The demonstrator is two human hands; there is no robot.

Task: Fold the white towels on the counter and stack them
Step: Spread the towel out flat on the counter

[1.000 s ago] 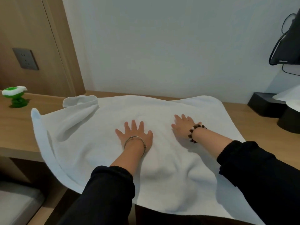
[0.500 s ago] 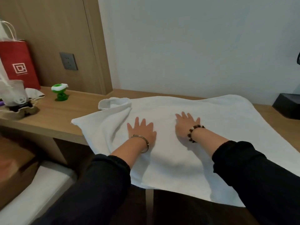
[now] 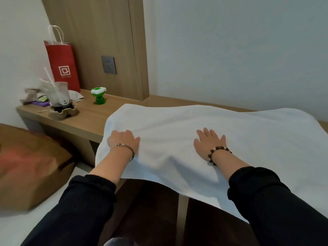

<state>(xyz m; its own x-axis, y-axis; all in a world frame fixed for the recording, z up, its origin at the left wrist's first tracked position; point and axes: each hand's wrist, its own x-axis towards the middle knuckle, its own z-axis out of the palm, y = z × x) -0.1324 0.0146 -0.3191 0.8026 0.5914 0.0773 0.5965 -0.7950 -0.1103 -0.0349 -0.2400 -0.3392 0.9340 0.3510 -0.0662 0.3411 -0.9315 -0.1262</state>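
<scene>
A white towel (image 3: 221,132) is lying spread over the wooden tabletop (image 3: 83,119), with its near edge hanging off the front of the tabletop toward the person. The left hand (image 3: 122,141) is resting on the towel right at its left edge, where the cloth is dropping over the side. Its fingers (image 3: 117,134) seem to be bent down into the cloth, but from this angle I cannot tell whether they are pinching the edge or only pressing on it. A thin metal bangle (image 3: 122,148) is sitting on that wrist.

The right hand (image 3: 207,142) is lying palm down near the middle of the towel, its fingers (image 3: 205,132) straight, spread apart and holding nothing, only pressing the cloth flat. A bracelet of dark beads (image 3: 219,153) is circling that wrist. Both arms are wearing black sleeves (image 3: 266,201).

Left of the towel, a small green toy (image 3: 98,96) is standing on the tabletop. Farther left of the towel, a clear plastic cup (image 3: 60,96) with a straw is sitting in a cardboard holder, and a red paper bag (image 3: 62,64) is standing upright behind it. A grey wall socket (image 3: 108,64) is showing on the wood panel above and left of the towel. Below and left of the towel, a brown box (image 3: 30,166) is appearing blurred.
</scene>
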